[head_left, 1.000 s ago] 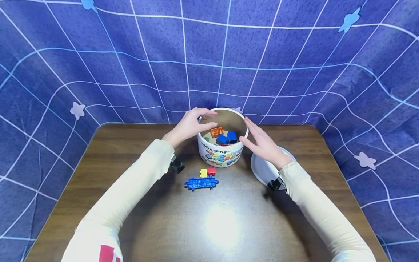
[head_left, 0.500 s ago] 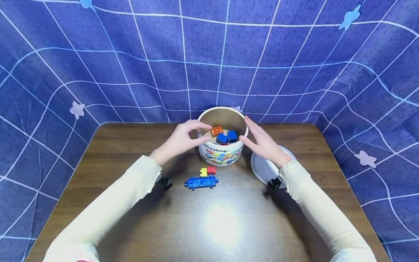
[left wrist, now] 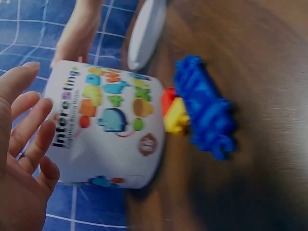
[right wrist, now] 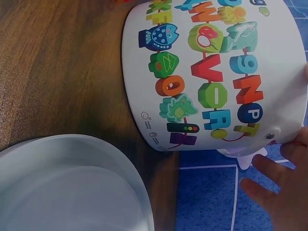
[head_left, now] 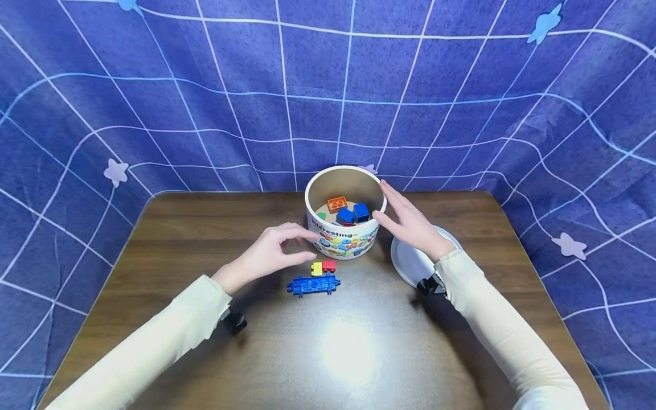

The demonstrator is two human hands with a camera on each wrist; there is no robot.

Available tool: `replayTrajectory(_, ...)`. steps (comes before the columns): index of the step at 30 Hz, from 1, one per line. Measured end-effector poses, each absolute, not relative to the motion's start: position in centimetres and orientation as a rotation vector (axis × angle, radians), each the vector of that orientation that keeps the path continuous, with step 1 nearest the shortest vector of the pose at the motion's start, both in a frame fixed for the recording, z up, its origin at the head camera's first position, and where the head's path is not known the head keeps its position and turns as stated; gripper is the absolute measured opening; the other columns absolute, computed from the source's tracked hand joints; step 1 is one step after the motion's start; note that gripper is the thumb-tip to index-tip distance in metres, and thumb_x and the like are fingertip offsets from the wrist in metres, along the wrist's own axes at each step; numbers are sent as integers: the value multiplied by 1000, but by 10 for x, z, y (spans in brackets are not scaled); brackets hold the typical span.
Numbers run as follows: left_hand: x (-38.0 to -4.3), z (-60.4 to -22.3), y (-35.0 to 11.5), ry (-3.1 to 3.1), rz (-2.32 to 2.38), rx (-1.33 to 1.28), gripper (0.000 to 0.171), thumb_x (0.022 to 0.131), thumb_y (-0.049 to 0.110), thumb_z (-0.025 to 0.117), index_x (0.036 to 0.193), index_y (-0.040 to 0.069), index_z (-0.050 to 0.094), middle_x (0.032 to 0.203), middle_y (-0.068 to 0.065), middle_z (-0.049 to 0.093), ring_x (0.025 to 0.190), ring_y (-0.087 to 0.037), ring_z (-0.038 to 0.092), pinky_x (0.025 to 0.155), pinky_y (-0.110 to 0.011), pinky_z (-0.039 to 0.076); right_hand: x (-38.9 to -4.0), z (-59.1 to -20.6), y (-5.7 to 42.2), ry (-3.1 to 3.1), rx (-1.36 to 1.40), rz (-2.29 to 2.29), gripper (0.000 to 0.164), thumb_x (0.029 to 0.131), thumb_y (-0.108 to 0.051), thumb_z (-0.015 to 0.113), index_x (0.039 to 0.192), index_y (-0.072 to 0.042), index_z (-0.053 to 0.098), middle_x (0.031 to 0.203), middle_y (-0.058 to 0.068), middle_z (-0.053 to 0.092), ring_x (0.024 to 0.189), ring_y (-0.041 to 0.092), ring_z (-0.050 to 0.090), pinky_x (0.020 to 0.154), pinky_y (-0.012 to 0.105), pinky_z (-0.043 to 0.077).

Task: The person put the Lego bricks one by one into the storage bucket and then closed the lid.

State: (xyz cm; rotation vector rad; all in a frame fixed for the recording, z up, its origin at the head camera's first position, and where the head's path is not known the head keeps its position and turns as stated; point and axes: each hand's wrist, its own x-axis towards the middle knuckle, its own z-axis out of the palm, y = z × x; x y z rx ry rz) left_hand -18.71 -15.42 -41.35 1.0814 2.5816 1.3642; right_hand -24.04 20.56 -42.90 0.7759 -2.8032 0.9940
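A round white bucket (head_left: 345, 242) printed with letters and pictures stands near the table's back edge. Inside it lie an orange brick (head_left: 337, 204), blue bricks (head_left: 361, 212) and small green and red pieces. My right hand (head_left: 410, 225) rests against the bucket's right rim with fingers extended. My left hand (head_left: 269, 253) hovers left of the bucket's front, fingers loosely bent, holding nothing. Just right of its fingertips sit a yellow brick (head_left: 316, 269) and a red brick (head_left: 329, 266), side by side. A blue toy wheel base (head_left: 314, 285) lies in front of them.
A white round lid (head_left: 410, 265) lies on the wooden table (head_left: 215, 228), partly under my right forearm. A blue grid-patterned cloth (head_left: 328, 85) hangs behind the table and along its sides.
My left hand has moved from above the bucket's left rim down and left, toward the yellow brick. The right hand has stayed at the rim. The bricks on the table have not moved.
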Motion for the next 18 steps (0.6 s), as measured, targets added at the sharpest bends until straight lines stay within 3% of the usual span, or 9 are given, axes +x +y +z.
replayTrajectory(7, -173, -447, -165, 2580, 1253, 1005, 47, 87, 21, 87, 132, 14, 72, 123, -8, 72, 107, -32, 66, 90, -54, 58, -240, -429, 206, -2803, 774, 994, 79, 106, -52, 52, 168, -14, 19, 173, 10, 19, 158, 32, 21, 128, 51, 22)
replayTrajectory(12, -168, -475, -171, 2674, 1133, 1001, 51, 86, 26, 87, 133, 12, 71, 126, -6, 72, 116, -28, 63, 100, -53, 51, -238, -428, 205, -2809, 761, 1007, 78, 106, -52, 51, 168, -16, 19, 174, 3, 17, 159, 29, 21, 128, 50, 22)
replayTrajectory(18, -162, -491, -174, 2779, 1027, 918, 51, 85, 36, 88, 130, 18, 73, 123, 2, 72, 118, -22, 59, 96, -48, 42, -239, -429, 205, -2808, 764, 1002, 78, 106, -51, 52, 168, -15, 20, 174, 4, 17, 159, 28, 20, 128, 49, 22)
